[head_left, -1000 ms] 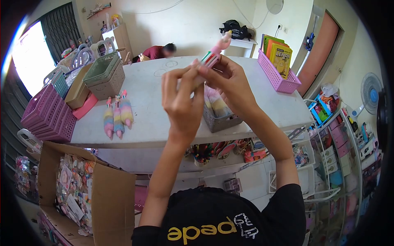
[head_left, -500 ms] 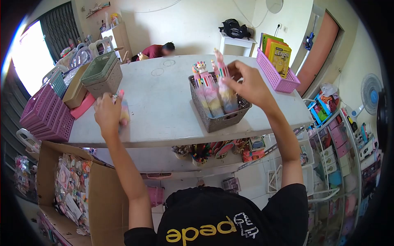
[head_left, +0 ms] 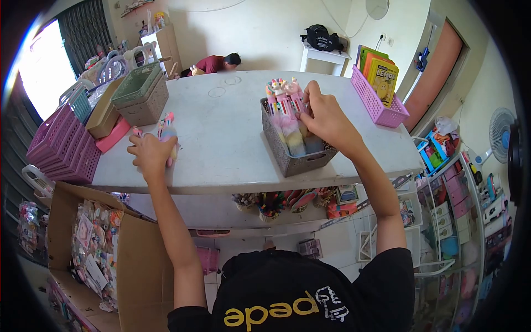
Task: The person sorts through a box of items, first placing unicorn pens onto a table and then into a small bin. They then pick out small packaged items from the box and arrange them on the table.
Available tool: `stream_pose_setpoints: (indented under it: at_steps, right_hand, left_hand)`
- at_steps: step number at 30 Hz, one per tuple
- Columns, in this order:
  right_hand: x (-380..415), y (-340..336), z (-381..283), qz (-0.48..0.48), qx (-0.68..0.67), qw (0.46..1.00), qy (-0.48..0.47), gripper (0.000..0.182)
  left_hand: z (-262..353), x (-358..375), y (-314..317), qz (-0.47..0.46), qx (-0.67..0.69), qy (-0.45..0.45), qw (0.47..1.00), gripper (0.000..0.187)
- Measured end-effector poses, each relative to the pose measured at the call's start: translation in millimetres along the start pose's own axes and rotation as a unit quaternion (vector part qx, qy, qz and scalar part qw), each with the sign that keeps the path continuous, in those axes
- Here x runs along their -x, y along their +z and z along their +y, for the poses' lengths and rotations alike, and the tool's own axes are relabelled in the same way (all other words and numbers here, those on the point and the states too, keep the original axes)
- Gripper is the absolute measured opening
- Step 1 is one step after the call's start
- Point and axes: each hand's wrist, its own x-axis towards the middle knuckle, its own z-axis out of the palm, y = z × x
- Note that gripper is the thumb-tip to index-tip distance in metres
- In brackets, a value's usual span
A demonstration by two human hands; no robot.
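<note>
Fluffy pens (head_left: 293, 130), a bunch of them, upright in the grey basket (head_left: 301, 165) on the counter (head_left: 221, 155), and from the head view I can't get a count: they overlap, and the basket walls swallow their lower ends. Right hand (head_left: 334, 122) at the side of the bunch, thumb by the barrels, forefinger up beside the toppers, other fingers tucked out of sight; whether it's gripping one, I can't tell. Left hand (head_left: 149, 152), well apart from the right, arches over the loose pens (head_left: 168, 133) lying on the counter, hiding the middle of at least one, so no reading that grip either.

Look at the textures: soft plush in pink, yellow and grey-blue, slim barrels striped in colours, little moulded figures on top, features too small to make out. That basket's rigid, flecked grey, with a slotted handle hole.

As for direction, the basket's pens run up and down, figures at the top, plush below. Those by the left hand lie flat, long axis running from far to near, figures toward the far side. Behind the counter, a person (head_left: 210, 65) in maroon bends low, partly hidden by its edge.
</note>
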Motion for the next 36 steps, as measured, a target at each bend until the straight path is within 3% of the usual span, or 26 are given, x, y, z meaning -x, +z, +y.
stream_pose_setpoints:
  at_steps: [3,9,11,12,14,15,17,18,20,23,26,28,30,32,35,36]
  right_hand:
    - [-1.5,-7.1,-0.2,0.006,-0.002,0.998,-0.068,0.027]
    - [7.3,-29.2,-45.0,0.000,-0.163,0.986,-0.026,0.026]
    - [8.7,-26.4,-54.6,-0.040,-0.199,0.978,-0.055,0.026]
    - [7.3,-23.9,-57.8,-0.038,-0.200,0.978,-0.054,0.026]
    - [4.2,-17.8,-64.0,-0.114,-0.263,0.957,-0.034,0.030]
    - [2.9,-14.3,-67.7,-0.112,-0.264,0.957,-0.034,0.030]
    - [1.0,-7.5,-74.1,-0.101,-0.304,0.947,-0.032,0.034]
    - [0.2,-4.7,-75.5,-0.100,-0.304,0.947,-0.031,0.034]
    - [-1.4,-1.1,-76.0,-0.093,-0.307,0.946,-0.048,0.037]
    - [-1.7,-4.6,-73.5,-0.081,-0.328,0.940,-0.056,0.035]
    - [-5.6,-11.6,-63.2,-0.021,-0.321,0.942,-0.101,0.034]
    - [-7.3,-30.3,-59.8,0.048,-0.418,0.903,-0.082,0.030]
    - [-5.6,-51.4,-55.6,0.084,-0.420,0.903,-0.042,0.028]
    - [-3.6,-58.1,-48.7,0.078,-0.401,0.912,-0.031,0.032]
    - [-1.8,-42.1,-33.6,-0.089,-0.260,0.961,0.030,0.041]
    - [-0.7,-28.9,-26.0,-0.089,-0.231,0.969,-0.002,0.042]
  left_hand:
    - [-4.4,-2.8,3.8,0.017,0.053,0.000,0.998,0.053]
    - [-9.4,1.6,-4.2,-0.028,0.081,0.050,0.995,0.047]
    - [-3.7,9.0,-3.2,-0.005,0.249,0.075,0.966,0.042]
    - [0.9,13.7,-0.9,-0.004,0.248,0.076,0.966,0.042]
    - [14.0,27.4,4.8,0.038,0.346,0.166,0.923,0.038]
    - [23.2,38.3,2.7,0.038,0.345,0.168,0.923,0.038]
    - [44.2,65.1,-7.2,0.099,0.405,0.251,0.874,0.037]
    - [52.3,76.1,-11.7,0.097,0.405,0.253,0.873,0.037]
    - [66.1,94.6,-21.3,0.089,0.474,0.318,0.817,0.038]
    - [83.2,107.9,-34.6,0.088,0.510,0.365,0.774,0.034]
    - [91.9,106.4,-42.1,0.076,0.524,0.369,0.764,0.034]
    - [88.2,104.1,-42.7,0.068,0.508,0.370,0.774,0.030]
    - [83.8,97.6,-35.0,0.023,0.576,0.292,0.763,0.028]
    - [79.4,91.3,-27.6,0.031,0.579,0.294,0.760,0.029]
    - [77.6,83.4,-16.5,0.008,0.614,0.245,0.750,0.040]
    - [78.6,83.7,-15.7,0.009,0.615,0.246,0.749,0.040]
